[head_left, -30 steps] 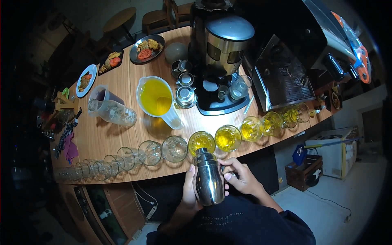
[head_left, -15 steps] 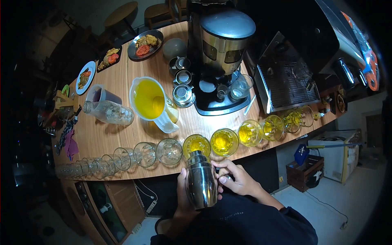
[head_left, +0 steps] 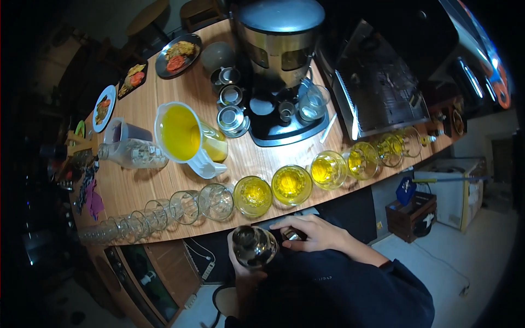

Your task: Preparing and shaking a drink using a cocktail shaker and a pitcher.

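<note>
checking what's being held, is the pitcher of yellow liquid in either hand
No, the pitcher stands on the wooden table, apart from the left hand and the right hand.

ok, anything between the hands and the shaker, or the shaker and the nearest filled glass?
No visible obstruction. The left hand grips the shaker; the right hand, holding a small metal piece, is beside it. Only the edge of the table lies between shaker and filled glass.

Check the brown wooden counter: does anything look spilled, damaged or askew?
Nothing stands out: the shiny metal shaker sits in the left hand, the clear drinking glasses stand upright in a line, and no spill shows on the brown wooden counter.
</note>
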Demonstrator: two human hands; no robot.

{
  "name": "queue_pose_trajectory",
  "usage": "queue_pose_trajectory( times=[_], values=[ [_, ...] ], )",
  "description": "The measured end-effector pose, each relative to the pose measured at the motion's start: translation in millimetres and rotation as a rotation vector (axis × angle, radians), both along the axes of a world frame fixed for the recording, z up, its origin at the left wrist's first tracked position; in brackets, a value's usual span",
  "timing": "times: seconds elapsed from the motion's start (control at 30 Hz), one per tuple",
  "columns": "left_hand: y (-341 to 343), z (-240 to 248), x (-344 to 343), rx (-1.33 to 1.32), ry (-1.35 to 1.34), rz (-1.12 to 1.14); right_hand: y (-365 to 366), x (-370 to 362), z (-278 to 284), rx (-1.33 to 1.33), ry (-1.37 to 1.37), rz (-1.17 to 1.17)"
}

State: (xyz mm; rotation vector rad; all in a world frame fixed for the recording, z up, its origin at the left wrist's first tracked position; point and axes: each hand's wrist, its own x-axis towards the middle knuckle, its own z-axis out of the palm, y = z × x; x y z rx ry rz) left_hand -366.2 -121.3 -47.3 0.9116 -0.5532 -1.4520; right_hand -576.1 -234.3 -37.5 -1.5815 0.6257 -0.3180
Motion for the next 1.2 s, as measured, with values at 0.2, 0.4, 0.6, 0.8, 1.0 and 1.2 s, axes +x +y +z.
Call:
queue_pose_trajectory(
  times=[0.2,0.4,0.6,0.8,1.0,1.2],
  values=[
    [-9.9,4.3,5.4,-0.326,-0.208,0.091,1.3,6.1,2.4,-0.171,-0.198,-0.166],
    [-21.3,13.6,55.7,-0.583,-0.372,-0.035,6.5,33.6,31.7,0.051,-0.378,-0.435],
    [-17.7,22.6,111.4,-0.586,-0.213,0.046,-3.5,106.7,59.2,-0.222,-0.206,-0.519],
    [-6.8,31.0,183.7,-0.637,-0.516,0.202,-31.6,208.2,96.1,-0.566,-0.002,-0.493],
    [-2.3,26.9,250.4,-0.572,-0.558,0.196,-91.5,292.5,69.8,-0.6,0.151,-0.301],
    [5.0,19.7,298.4,-0.459,-0.597,0.24,-141.2,335.2,0.6,-0.707,0.462,0.022]
  ],
)
